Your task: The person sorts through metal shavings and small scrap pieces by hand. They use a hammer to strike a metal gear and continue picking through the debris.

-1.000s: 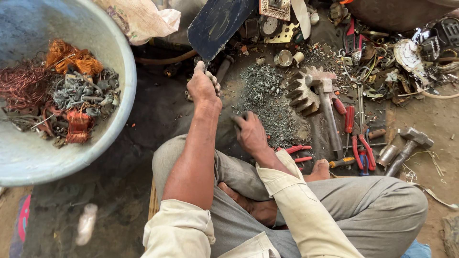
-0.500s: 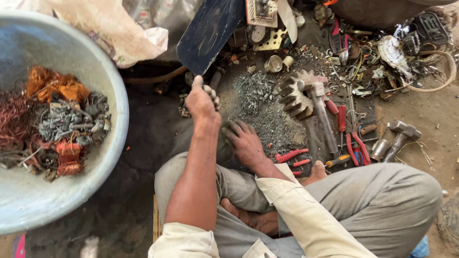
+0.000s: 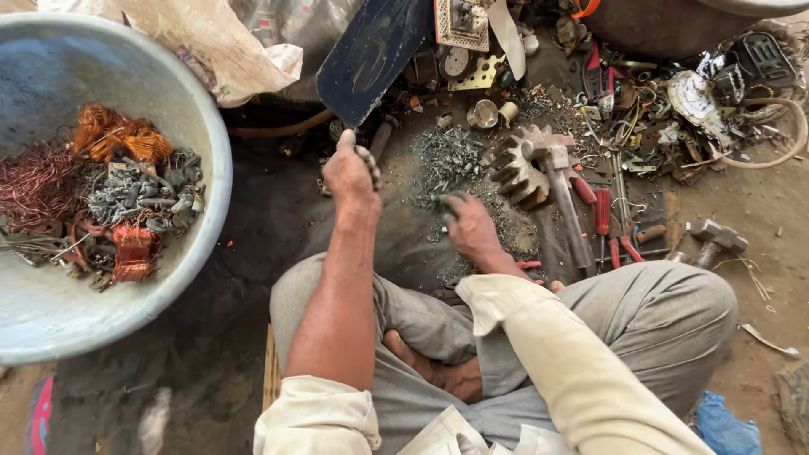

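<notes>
My left hand (image 3: 350, 173) is raised in a fist around a small grey metal piece (image 3: 368, 158), above the dark ground in front of my crossed legs. My right hand (image 3: 470, 226) rests palm down at the near edge of a pile of small grey metal scraps (image 3: 451, 156), its fingers pinched on a dark bit from the pile. A big pale blue basin (image 3: 50, 324) on the left holds orange and red copper wire (image 3: 118, 135) and grey metal bits (image 3: 135, 198).
Right of the pile lie a large toothed gear (image 3: 516, 168), a hammer (image 3: 563, 202), a red-handled screwdriver (image 3: 602, 211), pliers and a second hammer (image 3: 716, 238). A dark blue blade (image 3: 371, 55), a plastic bag (image 3: 223, 46) and mixed scrap crowd the far side.
My right hand has shifted slightly forward to the scrap pile and pinched a bit. My left fist stays raised. The view has moved a little, bringing the basin closer.
</notes>
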